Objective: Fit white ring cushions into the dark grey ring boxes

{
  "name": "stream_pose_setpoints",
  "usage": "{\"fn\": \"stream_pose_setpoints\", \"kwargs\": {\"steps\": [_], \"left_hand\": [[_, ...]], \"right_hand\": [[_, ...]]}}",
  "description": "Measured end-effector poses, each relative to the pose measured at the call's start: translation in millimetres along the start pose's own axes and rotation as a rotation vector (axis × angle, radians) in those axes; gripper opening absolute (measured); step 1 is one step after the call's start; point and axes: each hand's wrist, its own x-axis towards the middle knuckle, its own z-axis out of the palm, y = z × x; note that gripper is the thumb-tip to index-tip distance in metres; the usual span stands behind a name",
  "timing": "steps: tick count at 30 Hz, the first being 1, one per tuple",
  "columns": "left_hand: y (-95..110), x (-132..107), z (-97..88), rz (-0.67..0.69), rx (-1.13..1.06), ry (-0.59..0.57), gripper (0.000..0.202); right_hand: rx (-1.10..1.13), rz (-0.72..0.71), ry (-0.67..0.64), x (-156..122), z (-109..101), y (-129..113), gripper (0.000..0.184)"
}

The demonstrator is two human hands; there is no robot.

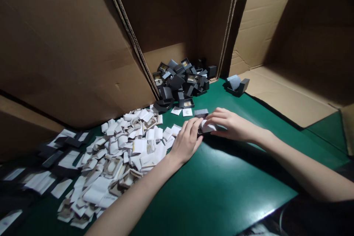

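Both my hands meet over the green tabletop around a small dark box, of which only a sliver shows, with a white folded paper piece [209, 128] in it. My left hand [187, 138] has its fingers bent together against the left side of the box. From the right, my right hand [228, 123] closes thumb and fingers on the white piece. A small grey-black box part [201, 113] lies just beyond my fingers. Close to my left hand are several flat white cards, one of them [187, 112] with a small round mark.
A large heap of white folded papers and inserts [138, 143] spreads left of my left arm. Black boxes [177, 81] pile up inside an open cardboard carton [168, 55] at the back. One more black box [239, 85] sits at right. Dark boxes [52, 158] lie far left.
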Motion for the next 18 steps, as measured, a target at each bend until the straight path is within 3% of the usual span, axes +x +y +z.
{"fn": "stream_pose_setpoints", "kwargs": {"steps": [8, 14, 18], "left_hand": [[-1.9, -0.2, -1.2, 0.011, -0.096, 0.006, 0.062], [-3.9, 1.1, -0.5, -0.151, -0.334, 0.072, 0.054], [-3.4, 2.6, -1.2, -0.191, -0.372, 0.062, 0.049]], "right_hand": [[-0.153, -0.022, 0.006, 5.3, 13.2, -12.8, 0.025], [-0.117, -0.033, 0.048, 4.2, 18.6, -13.2, 0.024], [-0.077, 0.015, 0.056, 1.1, 18.6, -10.0, 0.034]]}}
